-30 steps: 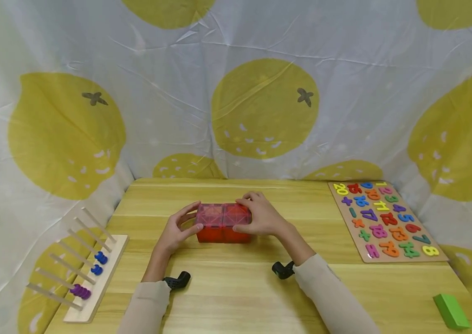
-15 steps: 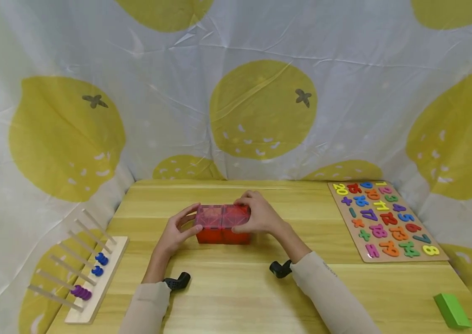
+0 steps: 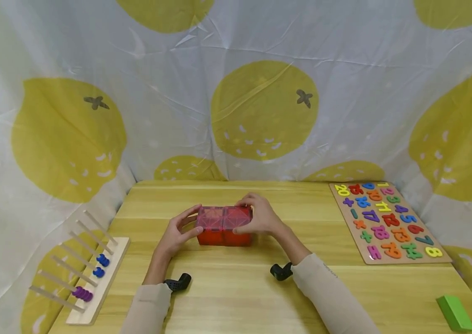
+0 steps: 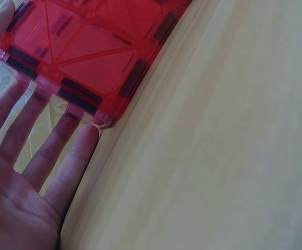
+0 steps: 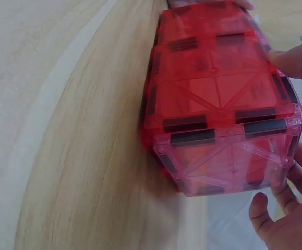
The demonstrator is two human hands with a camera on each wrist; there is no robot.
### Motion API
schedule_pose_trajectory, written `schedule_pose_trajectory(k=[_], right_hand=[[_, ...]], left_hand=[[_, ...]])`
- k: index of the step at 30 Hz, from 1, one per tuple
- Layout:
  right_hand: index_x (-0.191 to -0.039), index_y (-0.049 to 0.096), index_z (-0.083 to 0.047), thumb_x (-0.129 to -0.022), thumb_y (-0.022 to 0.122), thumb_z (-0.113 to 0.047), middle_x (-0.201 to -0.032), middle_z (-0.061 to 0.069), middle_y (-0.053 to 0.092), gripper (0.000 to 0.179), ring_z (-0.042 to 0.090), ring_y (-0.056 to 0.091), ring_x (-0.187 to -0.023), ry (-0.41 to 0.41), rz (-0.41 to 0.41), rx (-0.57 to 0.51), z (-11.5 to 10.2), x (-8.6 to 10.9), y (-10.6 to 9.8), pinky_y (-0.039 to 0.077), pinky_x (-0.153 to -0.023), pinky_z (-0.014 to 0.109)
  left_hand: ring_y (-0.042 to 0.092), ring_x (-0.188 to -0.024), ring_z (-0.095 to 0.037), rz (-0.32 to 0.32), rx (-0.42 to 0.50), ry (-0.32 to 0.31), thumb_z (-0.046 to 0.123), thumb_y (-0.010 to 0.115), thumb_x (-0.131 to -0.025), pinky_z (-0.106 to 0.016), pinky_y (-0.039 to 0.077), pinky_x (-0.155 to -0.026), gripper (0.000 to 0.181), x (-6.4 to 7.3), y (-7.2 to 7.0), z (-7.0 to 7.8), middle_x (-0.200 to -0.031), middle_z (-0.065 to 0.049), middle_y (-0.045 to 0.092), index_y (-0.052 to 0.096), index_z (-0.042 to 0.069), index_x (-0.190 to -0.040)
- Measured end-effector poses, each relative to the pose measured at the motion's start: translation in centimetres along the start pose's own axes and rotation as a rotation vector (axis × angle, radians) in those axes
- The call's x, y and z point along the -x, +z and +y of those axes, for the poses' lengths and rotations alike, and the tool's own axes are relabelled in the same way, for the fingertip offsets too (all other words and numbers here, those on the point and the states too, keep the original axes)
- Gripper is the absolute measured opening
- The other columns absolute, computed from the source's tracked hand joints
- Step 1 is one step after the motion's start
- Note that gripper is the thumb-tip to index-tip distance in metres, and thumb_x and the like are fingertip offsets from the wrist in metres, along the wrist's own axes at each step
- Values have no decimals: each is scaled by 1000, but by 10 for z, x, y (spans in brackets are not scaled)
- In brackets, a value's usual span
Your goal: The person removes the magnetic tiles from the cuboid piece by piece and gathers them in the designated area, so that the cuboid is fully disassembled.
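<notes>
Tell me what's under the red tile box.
The wooden tabletop shows around the red tile box; the patch directly beneath is covered, so anything there can't be seen.

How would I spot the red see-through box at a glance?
Find the wooden table before the fruit-print curtain. Toward its middle, the person's left hand and right hand hold the red box from either side. Unlike the number board to the right and peg rack to the left, it is boxy and see-through.
</notes>
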State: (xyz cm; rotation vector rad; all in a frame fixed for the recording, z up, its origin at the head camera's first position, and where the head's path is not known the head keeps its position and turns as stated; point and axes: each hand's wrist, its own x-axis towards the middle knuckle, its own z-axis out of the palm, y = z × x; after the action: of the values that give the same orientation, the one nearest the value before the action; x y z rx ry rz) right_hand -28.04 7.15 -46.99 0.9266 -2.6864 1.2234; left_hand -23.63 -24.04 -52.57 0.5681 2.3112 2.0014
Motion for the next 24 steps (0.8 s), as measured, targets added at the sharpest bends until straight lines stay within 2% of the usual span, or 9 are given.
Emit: schedule_pose_trajectory(k=[5,10,15,17,20,23,24], right_hand=[[-120,74,-16,-58,94,-47,-113,-3,62,73,17,57,-107,9,18,-42,0,1,-1,55,-92,42],[-122,73,-15,-63,95,-42,-116,-3,64,69,19,57,-106,6,36,-129,1,4,-5,54,-87,50],[-123,73,-15,-66,94,-38,-115,-6,66,65,16,57,-101,22,53,-187,6,7,-9,48,-75,40],[-123,72,-13,-67,93,-35,-114,-3,66,64,17,57,-100,25,68,-223,8,8,-11,48,-74,38],[-124,72,-12,-70,92,-31,-114,4,66,61,22,56,-100,26,110,-307,10,9,-17,50,-76,42],[-128,70,-10,-74,90,-25,-118,10,65,60,28,55,-100,23,134,-361,13,8,-27,52,-80,51],[-129,70,-9,-75,90,-23,-120,12,64,59,30,56,-101,23,142,-367,14,8,-32,54,-81,50]], left_hand=[[46,-141,-44,6,6,5,10,72,-96,-24,55,-98,65,-1,1,0,-161,-16,44,46,13,-156],[47,-140,-43,6,7,15,9,71,-96,-24,55,-98,65,0,-1,0,-160,-18,43,46,12,-156],[48,-140,-43,0,10,9,8,71,-96,-25,56,-98,65,1,0,-1,-160,-17,44,46,13,-156],[47,-140,-42,0,14,5,8,71,-95,-25,56,-97,65,1,0,-1,-160,-16,44,46,14,-155],[48,-140,-42,1,11,3,9,72,-96,-25,56,-97,65,1,1,-1,-160,-15,44,46,15,-155],[48,-140,-42,1,8,0,9,72,-95,-26,56,-97,65,1,1,-1,-160,-14,45,47,15,-155],[48,-140,-42,2,7,-1,9,72,-95,-26,56,-97,65,1,0,-2,-160,-14,45,47,15,-155]])
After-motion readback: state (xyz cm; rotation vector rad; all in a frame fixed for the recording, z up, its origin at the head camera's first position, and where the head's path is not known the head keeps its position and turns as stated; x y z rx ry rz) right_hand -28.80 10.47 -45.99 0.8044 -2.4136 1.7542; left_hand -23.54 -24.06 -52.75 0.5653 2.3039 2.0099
